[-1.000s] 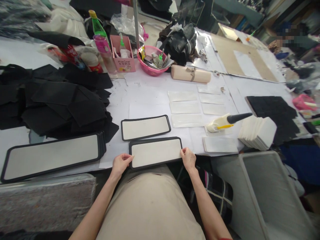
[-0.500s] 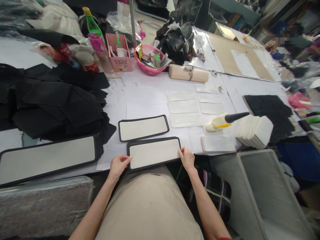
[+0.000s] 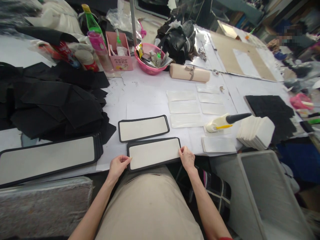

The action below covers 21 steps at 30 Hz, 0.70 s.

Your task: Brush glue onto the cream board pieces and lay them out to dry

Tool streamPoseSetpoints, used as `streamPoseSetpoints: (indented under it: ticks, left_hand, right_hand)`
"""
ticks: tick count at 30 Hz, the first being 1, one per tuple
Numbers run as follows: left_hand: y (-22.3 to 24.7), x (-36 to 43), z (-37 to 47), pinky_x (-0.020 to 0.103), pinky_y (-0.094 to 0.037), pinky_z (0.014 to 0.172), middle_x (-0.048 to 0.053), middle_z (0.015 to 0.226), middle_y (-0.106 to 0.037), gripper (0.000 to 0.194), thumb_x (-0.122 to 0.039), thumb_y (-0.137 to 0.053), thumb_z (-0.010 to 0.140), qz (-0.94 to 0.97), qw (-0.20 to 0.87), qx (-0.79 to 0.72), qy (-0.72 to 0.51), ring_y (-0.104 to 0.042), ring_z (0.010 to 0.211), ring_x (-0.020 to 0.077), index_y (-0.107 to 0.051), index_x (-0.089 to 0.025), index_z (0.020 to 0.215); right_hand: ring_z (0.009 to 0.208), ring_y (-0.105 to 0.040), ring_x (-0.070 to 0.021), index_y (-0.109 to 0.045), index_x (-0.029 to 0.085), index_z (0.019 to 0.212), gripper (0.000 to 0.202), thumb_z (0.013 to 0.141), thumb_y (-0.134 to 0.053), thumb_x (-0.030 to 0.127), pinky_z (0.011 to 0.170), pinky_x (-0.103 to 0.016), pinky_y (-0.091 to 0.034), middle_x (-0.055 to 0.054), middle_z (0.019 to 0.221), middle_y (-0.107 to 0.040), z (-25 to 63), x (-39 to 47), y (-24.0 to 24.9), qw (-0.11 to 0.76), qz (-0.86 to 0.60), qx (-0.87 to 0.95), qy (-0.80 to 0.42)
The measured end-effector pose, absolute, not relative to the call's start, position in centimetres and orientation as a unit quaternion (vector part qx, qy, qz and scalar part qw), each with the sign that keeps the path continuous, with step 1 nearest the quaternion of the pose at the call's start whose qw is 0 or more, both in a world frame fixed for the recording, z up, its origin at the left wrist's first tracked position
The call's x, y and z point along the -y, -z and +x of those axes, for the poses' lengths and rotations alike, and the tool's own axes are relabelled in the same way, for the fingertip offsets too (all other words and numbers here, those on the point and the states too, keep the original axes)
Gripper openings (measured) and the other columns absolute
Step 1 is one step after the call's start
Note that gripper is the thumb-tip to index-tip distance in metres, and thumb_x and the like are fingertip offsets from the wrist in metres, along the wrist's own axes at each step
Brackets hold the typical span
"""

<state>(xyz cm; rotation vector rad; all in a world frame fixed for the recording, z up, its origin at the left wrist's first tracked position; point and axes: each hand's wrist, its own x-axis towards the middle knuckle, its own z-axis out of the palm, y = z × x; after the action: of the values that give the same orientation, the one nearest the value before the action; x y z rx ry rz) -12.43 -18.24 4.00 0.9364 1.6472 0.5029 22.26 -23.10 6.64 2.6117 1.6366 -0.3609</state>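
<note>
A white panel with a black border (image 3: pixel 154 153) lies at the table's front edge, close to my waist, seemingly on top of others like it. My left hand (image 3: pixel 119 167) pinches its left end between thumb and fingers. At the opposite end, my right hand (image 3: pixel 187 157) pinches the right edge in the same way. Just behind lies a second black-edged white panel (image 3: pixel 143 128), also stacked. To the left, a stack of longer black-edged panels (image 3: pixel 47 159) reaches the table's edge.
Black sheets (image 3: pixel 55 100) are heaped at left. Translucent strips (image 3: pixel 186 120), a glue bottle with a dark nozzle (image 3: pixel 217 123) and a stack of white pieces (image 3: pixel 256 132) lie at right. Behind stand a pink basin (image 3: pixel 151 69) and a pink box (image 3: pixel 123 63). A grey bin (image 3: pixel 272 193) stands below.
The view has shifted very slightly. Both hands keep their pinch on the panel's ends, with hardly any visible movement.
</note>
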Motion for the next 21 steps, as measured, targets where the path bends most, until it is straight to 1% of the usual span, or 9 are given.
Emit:
streamPoseSetpoints:
  ticks: [5,12,21]
  left_hand:
    - [-3.94,18.26,-12.43,0.023,-0.036,0.043,0.000,0.052,-0.060,0.038,-0.052,-0.072,0.056,0.389,0.558,-0.702,-0.211,-0.049,0.044,0.0111,-0.063,-0.016,0.065]
    - [-4.14,18.30,-12.31,0.022,-0.036,0.042,0.001,0.053,-0.060,0.035,-0.049,-0.071,0.059,0.390,0.557,-0.704,-0.206,-0.048,0.045,0.0109,-0.062,-0.016,0.067]
    - [-4.12,18.44,-12.18,0.023,-0.037,0.044,0.001,0.055,-0.061,0.039,-0.051,-0.070,0.059,0.397,0.550,-0.706,-0.204,-0.049,0.046,0.0111,-0.063,-0.014,0.069]
  right_hand:
    - [0.071,-0.062,-0.0152,-0.058,0.019,0.085,0.017,0.093,-0.048,0.031,0.063,-0.025,-0.033,-0.002,0.076,-0.066,22.48,23.40,-6.23,-0.009,0.842,-0.524,0.127]
    - [0.071,-0.062,-0.0157,-0.058,0.020,0.083,0.017,0.091,-0.049,0.032,0.064,-0.025,-0.034,0.000,0.075,-0.066,22.67,23.44,-6.06,-0.030,0.854,-0.498,0.149]
    - [0.073,-0.061,-0.0169,-0.059,0.021,0.081,0.016,0.085,-0.052,0.035,0.062,-0.025,-0.035,-0.001,0.080,-0.066,23.14,22.97,-5.79,-0.065,0.877,-0.427,0.211]
